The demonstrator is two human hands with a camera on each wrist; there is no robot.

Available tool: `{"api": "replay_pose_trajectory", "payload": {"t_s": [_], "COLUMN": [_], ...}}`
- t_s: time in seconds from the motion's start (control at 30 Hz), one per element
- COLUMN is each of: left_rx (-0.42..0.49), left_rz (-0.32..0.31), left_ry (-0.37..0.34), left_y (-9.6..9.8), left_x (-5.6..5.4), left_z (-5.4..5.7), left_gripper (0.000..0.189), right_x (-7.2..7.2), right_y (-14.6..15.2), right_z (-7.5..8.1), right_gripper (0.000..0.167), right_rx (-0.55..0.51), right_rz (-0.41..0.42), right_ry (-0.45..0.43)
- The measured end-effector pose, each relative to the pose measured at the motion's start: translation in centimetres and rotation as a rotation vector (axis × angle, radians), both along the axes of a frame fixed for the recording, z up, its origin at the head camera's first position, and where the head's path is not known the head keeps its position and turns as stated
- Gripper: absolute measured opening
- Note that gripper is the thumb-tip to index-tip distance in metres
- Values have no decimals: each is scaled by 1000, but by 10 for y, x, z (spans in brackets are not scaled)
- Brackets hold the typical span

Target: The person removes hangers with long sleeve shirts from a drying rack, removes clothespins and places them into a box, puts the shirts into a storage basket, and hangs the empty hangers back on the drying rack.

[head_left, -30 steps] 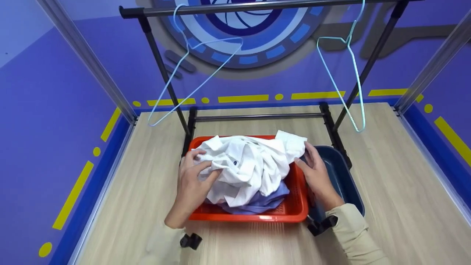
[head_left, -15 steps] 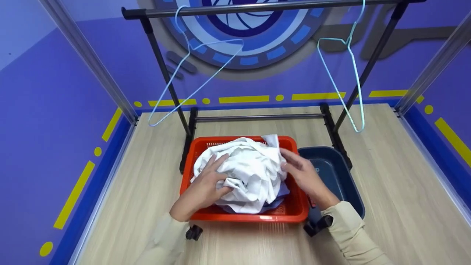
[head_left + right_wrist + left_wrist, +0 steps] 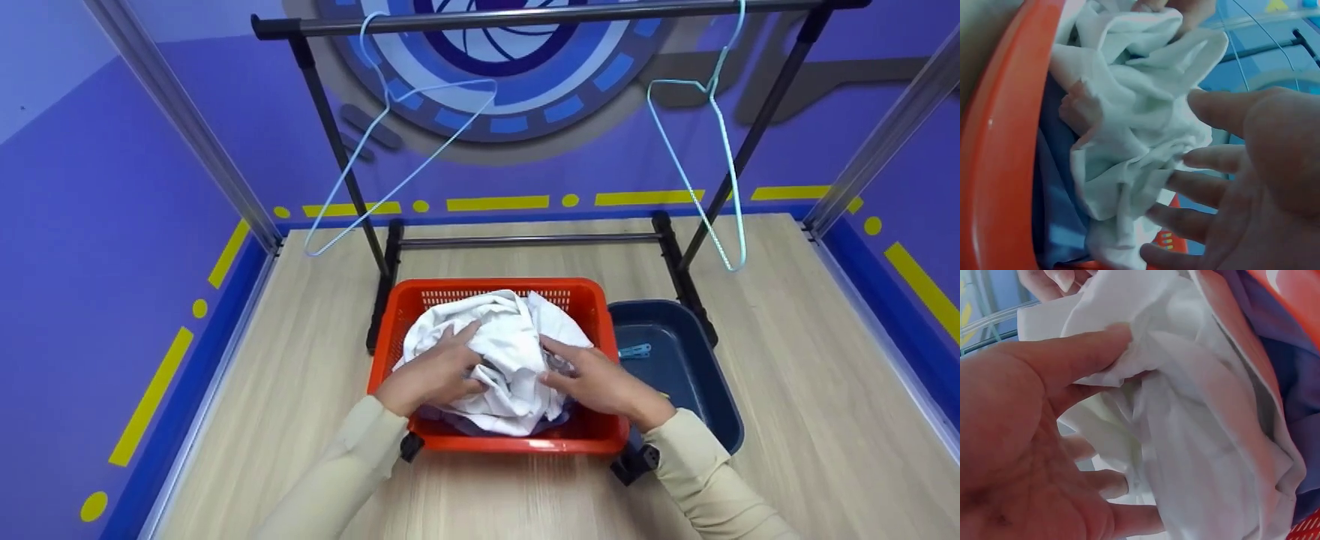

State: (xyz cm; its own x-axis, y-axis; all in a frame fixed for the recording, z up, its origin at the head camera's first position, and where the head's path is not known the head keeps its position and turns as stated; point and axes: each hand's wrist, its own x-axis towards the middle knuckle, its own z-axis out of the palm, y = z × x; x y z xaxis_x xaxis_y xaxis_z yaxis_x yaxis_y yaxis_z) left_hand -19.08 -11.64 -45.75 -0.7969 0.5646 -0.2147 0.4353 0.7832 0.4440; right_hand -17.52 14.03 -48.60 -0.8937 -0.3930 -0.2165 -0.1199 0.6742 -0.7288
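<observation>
A crumpled white garment (image 3: 510,337) lies bunched in a red plastic basket (image 3: 517,445). Beneath it shows blue-purple cloth (image 3: 1061,219), seen along the basket wall in the right wrist view. My left hand (image 3: 442,371) rests on the garment's left side, fingers spread. In the left wrist view its thumb (image 3: 1095,349) lies on a white fold and the index fingertip is hidden under cloth. My right hand (image 3: 596,379) touches the garment's right side. Its fingers (image 3: 1196,188) are extended and spread against the cloth in the right wrist view.
A dark blue basin (image 3: 682,375) stands right of the basket, holding a light blue clothespin (image 3: 636,351). Behind is a black clothes rack with a metal rail (image 3: 540,16). A light blue hanger (image 3: 388,96) hangs at left, another hanger (image 3: 707,88) at right.
Both hands have moved inward, and the garment is gathered toward the basket's middle. Its right corner, earlier raised beyond the rim, now lies inside. The clothespin has come into view.
</observation>
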Motion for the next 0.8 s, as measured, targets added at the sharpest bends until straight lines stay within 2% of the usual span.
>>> {"api": "replay_pose_trajectory", "payload": {"t_s": [0.23,0.4,0.57,0.73,0.8], "left_rx": [-117,-189,-225,-237,-251], "left_rz": [-65,-74,-100,-100,-107], "left_ry": [-139,-194,-210,-247,-248], "left_y": [5,12,18,20,21], "left_x": [-18,-27,-31,-34,-35], "left_z": [-11,-17,-24,-26,-26], "left_gripper": [19,20,23,31,34], "right_x": [-3,-7,-7,-3,-1], "right_y": [-14,-17,-16,-22,-26], "right_z": [-1,-3,-3,13,23], "right_gripper": [68,67,67,70,73], "right_rx": [198,223,238,253,256], "right_rz": [82,107,121,68,74], "right_ry": [-13,-41,-40,34,77]}}
